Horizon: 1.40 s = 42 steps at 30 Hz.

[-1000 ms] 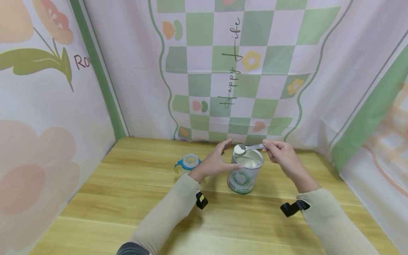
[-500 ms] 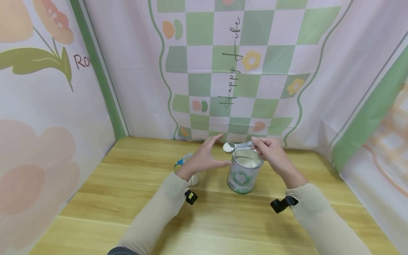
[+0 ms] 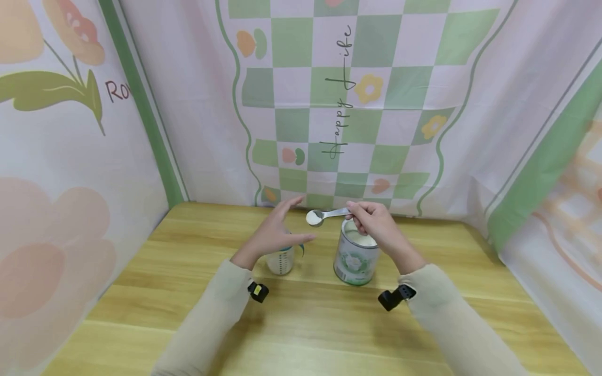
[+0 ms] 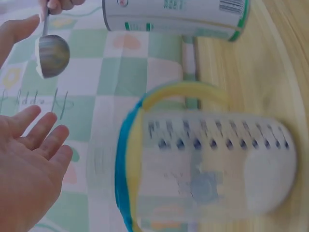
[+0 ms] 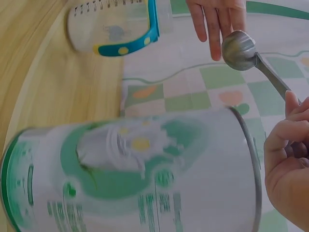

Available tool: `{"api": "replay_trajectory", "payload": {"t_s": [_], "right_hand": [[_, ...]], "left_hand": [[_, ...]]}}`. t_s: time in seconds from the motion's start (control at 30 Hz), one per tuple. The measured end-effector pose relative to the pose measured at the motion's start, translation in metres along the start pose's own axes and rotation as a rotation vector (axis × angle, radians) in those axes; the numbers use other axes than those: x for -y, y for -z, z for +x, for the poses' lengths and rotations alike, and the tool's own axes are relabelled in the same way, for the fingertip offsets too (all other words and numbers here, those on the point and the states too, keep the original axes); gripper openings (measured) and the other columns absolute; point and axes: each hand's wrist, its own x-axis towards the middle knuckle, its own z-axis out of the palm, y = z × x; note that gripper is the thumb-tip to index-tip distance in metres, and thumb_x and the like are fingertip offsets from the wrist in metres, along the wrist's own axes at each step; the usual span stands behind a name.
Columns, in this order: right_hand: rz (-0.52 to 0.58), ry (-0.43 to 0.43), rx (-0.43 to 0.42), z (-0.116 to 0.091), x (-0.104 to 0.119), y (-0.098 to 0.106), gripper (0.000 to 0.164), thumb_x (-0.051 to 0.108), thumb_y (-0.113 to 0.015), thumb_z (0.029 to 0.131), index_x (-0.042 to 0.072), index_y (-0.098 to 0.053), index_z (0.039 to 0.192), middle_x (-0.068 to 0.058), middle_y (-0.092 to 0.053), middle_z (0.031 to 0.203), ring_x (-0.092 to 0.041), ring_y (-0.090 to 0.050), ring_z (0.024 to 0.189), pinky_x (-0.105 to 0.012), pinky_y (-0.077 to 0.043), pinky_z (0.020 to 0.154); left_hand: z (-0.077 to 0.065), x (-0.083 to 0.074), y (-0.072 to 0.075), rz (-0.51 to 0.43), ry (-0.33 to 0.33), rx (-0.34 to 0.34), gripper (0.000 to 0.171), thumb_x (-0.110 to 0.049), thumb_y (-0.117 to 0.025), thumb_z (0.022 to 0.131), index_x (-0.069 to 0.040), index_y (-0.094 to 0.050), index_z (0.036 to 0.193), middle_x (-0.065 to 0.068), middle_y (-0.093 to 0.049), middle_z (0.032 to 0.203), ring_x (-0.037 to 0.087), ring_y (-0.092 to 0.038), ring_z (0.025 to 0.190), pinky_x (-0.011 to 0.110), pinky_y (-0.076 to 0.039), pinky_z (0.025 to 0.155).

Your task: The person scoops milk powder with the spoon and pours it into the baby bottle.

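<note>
My right hand (image 3: 378, 224) pinches the handle of a metal measuring spoon (image 3: 316, 218), whose round bowl is heaped with white powder. The spoon is level, in the air between the two hands. Beneath the right hand stands an open milk powder can (image 3: 357, 258), white with green print. My left hand (image 3: 273, 232) holds nothing; its fingers and thumb are spread apart, near the spoon bowl. Below and partly behind that hand is a clear baby bottle (image 4: 217, 169) with a blue collar and handles. White powder lies at its bottom. In the head view the left hand hides its top.
A wooden table (image 3: 320, 329) carries the can and the bottle, which stand a short way apart. A printed curtain (image 3: 291, 89) with green checks hangs along the table's back edge, with more cloth at both sides.
Both hands have moved left, the right one carrying the filled spoon from over the can toward the bottle. The left hand has come across in front of the bottle's top.
</note>
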Motion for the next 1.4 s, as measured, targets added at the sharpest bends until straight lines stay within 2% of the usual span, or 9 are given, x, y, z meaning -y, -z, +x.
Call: {"api": "replay_trajectory", "payload": {"t_s": [0.13,0.17,0.33,0.5,0.77,0.83,1.03,1.2,1.4], "right_hand": [[0.049,-0.004,0.014,0.004,0.002,-0.01,0.038,0.028,-0.054,0.106,-0.005,-0.063,0.091,-0.005,-0.053,0.072,-0.008,-0.044,0.058,-0.02,-0.039,0.052],[0.05,0.0,0.016,0.005,0.002,-0.011,0.039,0.029,-0.054,0.106,-0.006,-0.064,0.092,-0.004,-0.052,0.071,-0.007,-0.044,0.057,-0.02,-0.039,0.051],[0.007,-0.004,0.018,0.009,0.002,-0.022,0.043,0.035,-0.055,0.105,-0.004,-0.065,0.092,-0.004,-0.055,0.072,-0.009,-0.047,0.057,-0.021,-0.045,0.053],[-0.016,-0.025,0.01,0.011,0.005,-0.032,0.042,0.036,-0.056,0.104,-0.002,-0.068,0.09,-0.005,-0.058,0.07,-0.008,-0.048,0.055,-0.022,-0.047,0.052],[-0.072,0.008,0.017,0.016,0.005,-0.044,0.042,0.036,-0.056,0.104,0.001,-0.07,0.087,-0.01,-0.062,0.072,-0.01,-0.05,0.055,-0.023,-0.049,0.053],[-0.078,0.02,0.022,0.017,0.005,-0.047,0.042,0.035,-0.055,0.105,0.001,-0.07,0.086,-0.01,-0.062,0.072,-0.011,-0.051,0.056,-0.023,-0.048,0.053],[-0.107,0.074,0.044,0.018,0.007,-0.054,0.041,0.034,-0.053,0.106,0.002,-0.07,0.087,-0.011,-0.062,0.073,-0.015,-0.05,0.057,-0.027,-0.048,0.052],[-0.161,0.135,0.045,0.019,0.006,-0.059,0.04,0.034,-0.053,0.106,0.005,-0.071,0.085,-0.011,-0.062,0.071,-0.016,-0.05,0.055,-0.027,-0.046,0.049],[-0.25,0.19,0.019,0.02,0.005,-0.067,0.039,0.034,-0.054,0.106,0.01,-0.071,0.08,-0.006,-0.062,0.067,-0.019,-0.051,0.053,-0.028,-0.046,0.047]], "left_hand": [[-0.01,0.008,0.007,0.006,0.039,0.008,0.099,-0.05,-0.082,0.081,-0.019,-0.029,0.158,0.002,-0.032,0.158,0.029,-0.043,0.137,0.055,-0.03,0.112],[-0.012,0.01,0.008,0.002,0.042,0.006,0.099,-0.05,-0.082,0.08,-0.02,-0.029,0.158,0.002,-0.032,0.158,0.03,-0.032,0.144,0.057,-0.029,0.112],[-0.021,0.025,0.013,-0.018,0.069,0.002,0.095,-0.047,-0.082,0.082,-0.025,-0.031,0.158,0.004,-0.032,0.159,0.031,-0.03,0.144,0.06,-0.029,0.111],[-0.028,0.039,0.013,0.003,0.106,0.017,0.097,-0.052,-0.082,0.08,-0.02,-0.033,0.157,0.004,-0.033,0.158,0.03,-0.029,0.145,0.058,-0.029,0.112],[-0.034,0.059,0.006,0.004,0.158,0.006,0.097,-0.052,-0.084,0.077,-0.015,-0.038,0.154,0.005,-0.038,0.154,0.03,-0.036,0.14,0.057,-0.033,0.11],[-0.035,0.064,0.003,-0.018,0.166,-0.002,0.095,-0.049,-0.085,0.077,-0.015,-0.04,0.153,0.005,-0.041,0.152,0.029,-0.04,0.138,0.057,-0.035,0.109],[-0.04,0.071,-0.002,-0.128,0.215,-0.028,0.082,-0.045,-0.086,0.078,-0.023,-0.048,0.147,0.001,-0.051,0.141,0.025,-0.048,0.128,0.056,-0.039,0.105],[-0.044,0.074,-0.004,-0.195,0.254,-0.045,0.077,-0.047,-0.085,0.079,-0.024,-0.052,0.144,0.005,-0.056,0.139,0.026,-0.051,0.128,0.057,-0.038,0.106],[-0.045,0.076,-0.006,-0.228,0.283,-0.052,0.077,-0.048,-0.085,0.079,-0.025,-0.051,0.144,0.0,-0.058,0.136,0.025,-0.051,0.129,0.055,-0.039,0.107]]}}
